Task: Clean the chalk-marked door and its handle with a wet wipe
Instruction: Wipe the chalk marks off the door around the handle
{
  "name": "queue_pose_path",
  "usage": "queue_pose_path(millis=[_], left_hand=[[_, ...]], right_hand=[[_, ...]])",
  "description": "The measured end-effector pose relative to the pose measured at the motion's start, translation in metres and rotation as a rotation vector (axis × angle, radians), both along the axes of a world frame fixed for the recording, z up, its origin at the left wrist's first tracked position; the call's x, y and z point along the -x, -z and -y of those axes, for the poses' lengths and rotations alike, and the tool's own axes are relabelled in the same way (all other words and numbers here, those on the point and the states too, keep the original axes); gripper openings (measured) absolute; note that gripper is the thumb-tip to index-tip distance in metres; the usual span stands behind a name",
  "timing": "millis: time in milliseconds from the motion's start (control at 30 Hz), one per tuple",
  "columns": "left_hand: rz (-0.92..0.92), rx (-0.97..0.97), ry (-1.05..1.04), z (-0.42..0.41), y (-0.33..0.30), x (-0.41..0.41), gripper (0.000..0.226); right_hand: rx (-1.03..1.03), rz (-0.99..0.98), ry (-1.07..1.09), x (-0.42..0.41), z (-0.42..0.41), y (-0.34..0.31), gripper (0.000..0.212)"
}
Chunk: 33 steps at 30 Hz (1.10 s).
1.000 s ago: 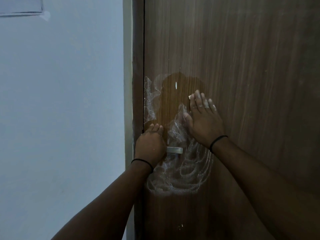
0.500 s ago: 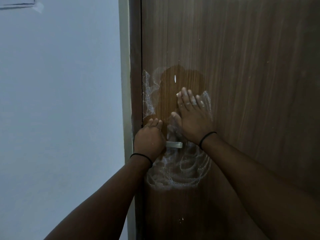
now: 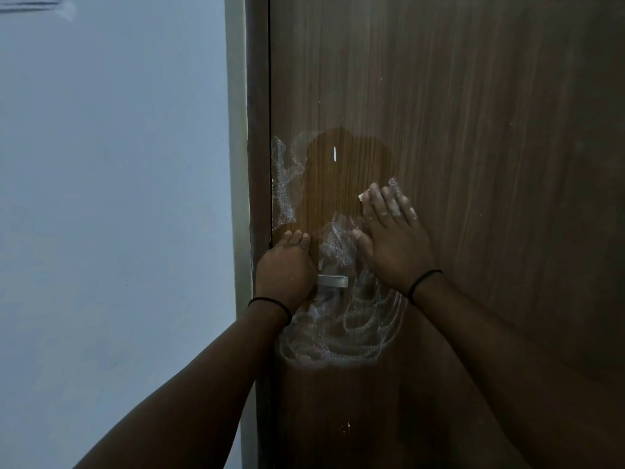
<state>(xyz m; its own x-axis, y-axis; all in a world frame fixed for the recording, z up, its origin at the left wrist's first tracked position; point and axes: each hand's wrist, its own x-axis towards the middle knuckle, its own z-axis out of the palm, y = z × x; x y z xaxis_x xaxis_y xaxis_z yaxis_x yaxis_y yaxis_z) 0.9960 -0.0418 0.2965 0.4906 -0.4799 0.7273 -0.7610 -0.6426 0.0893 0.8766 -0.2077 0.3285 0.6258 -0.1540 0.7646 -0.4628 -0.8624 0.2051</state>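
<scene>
A right hand, fingers flat and together, is pressing a soft, limp wet wipe against the chalk-smeared door while the left hand is gripping the rigid metal handle.

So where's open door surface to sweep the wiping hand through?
Open: the wiped patch above the handle, and bare wood right of the right hand. Crowded: around the handle, gripped by the left hand, with chalk swirls below.
</scene>
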Motion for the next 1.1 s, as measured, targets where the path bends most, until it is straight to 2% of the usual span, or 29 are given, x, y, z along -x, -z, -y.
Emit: queue_pose_path(millis=[233,367,500,600,733,933,1100], left_hand=[[0.002,-0.038,-0.006,0.001,-0.001,0.000,0.048],[0.001,-0.019,-0.009,0.000,-0.001,0.001,0.047],[-0.003,-0.036,-0.013,0.000,0.000,0.001,0.048],[-0.001,-0.036,-0.009,0.000,0.000,0.002,0.048],[0.006,-0.001,-0.011,-0.001,0.000,0.002,0.045],[0.003,0.007,0.002,0.000,0.000,0.004,0.044],[-0.013,0.008,0.000,0.000,0.001,0.004,0.045]], right_hand=[[-0.104,0.113,-0.013,-0.002,0.005,-0.032,0.069],[-0.028,0.007,-0.036,0.007,0.008,-0.001,0.070],[-0.076,0.078,0.014,0.016,0.023,0.003,0.072],[-0.110,0.107,-0.033,0.000,0.010,-0.004,0.070],[-0.046,-0.001,-0.045,0.003,0.005,0.023,0.067],[-0.150,0.123,0.030,0.011,0.020,0.015,0.070],[-0.063,-0.011,-0.018,0.002,0.005,0.038,0.071]])
